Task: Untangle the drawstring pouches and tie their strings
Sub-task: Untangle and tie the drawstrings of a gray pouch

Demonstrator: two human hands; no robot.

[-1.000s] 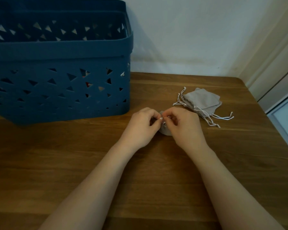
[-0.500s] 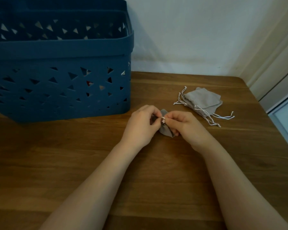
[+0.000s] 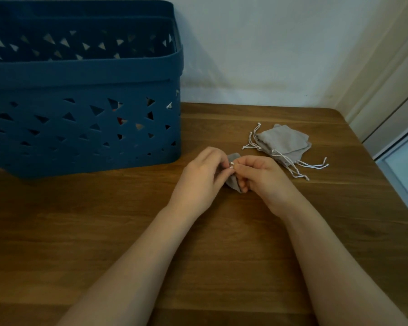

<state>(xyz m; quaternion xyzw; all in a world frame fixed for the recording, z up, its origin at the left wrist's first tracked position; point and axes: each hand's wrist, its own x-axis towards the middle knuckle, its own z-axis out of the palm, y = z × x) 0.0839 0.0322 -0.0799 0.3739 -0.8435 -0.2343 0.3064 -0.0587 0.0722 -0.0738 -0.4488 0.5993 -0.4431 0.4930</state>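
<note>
- Pouch [image 3: 233, 184] of grey cloth sits between your two hands, near the middle of the wooden worktop [image 3: 104, 231]; only slivers of it show above and below your fingers.
- Your left hand [image 3: 199, 180] has its fingers curled and pinches the pouch's white string [image 3: 231, 166] at the fingertips.
- Your right hand [image 3: 263, 178] is curled too, its fingertips meeting the left's at the same bit of string, with the pouch's lower corner tucked under its fingers.
- You have a pile of grey pouches [image 3: 284, 143] lying flat on the worktop just beyond and to the right of your right hand, apart from it, with white strings [image 3: 311, 165] trailing out on both sides.
- A blue basket [image 3: 85, 74] with triangular cut-outs stands at the left rear of the worktop, against the white wall [image 3: 257, 43].
</note>
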